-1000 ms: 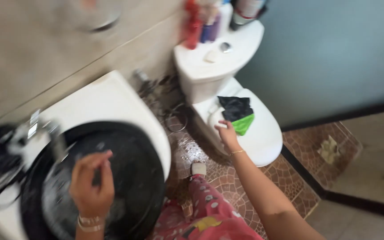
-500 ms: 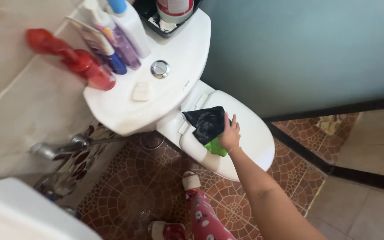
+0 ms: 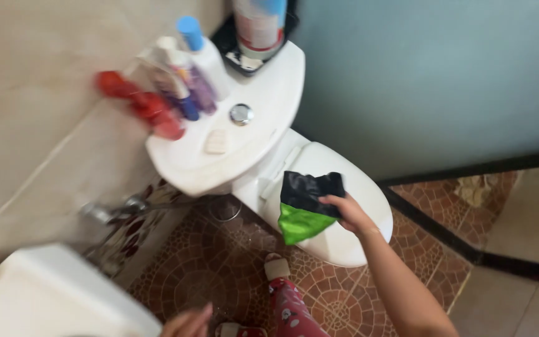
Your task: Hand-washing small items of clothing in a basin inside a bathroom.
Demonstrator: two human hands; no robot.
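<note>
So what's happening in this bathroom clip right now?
A person stands beside a white toilet. Their right hand grips a black and green cloth just above the closed lid. The left hand shows only at the bottom edge, empty as far as visible. Bottles stand on the tank.

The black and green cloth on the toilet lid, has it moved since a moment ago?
Yes. The black and green cloth no longer lies flat on the toilet lid; the right hand has lifted it toward the lid's near edge.
</note>
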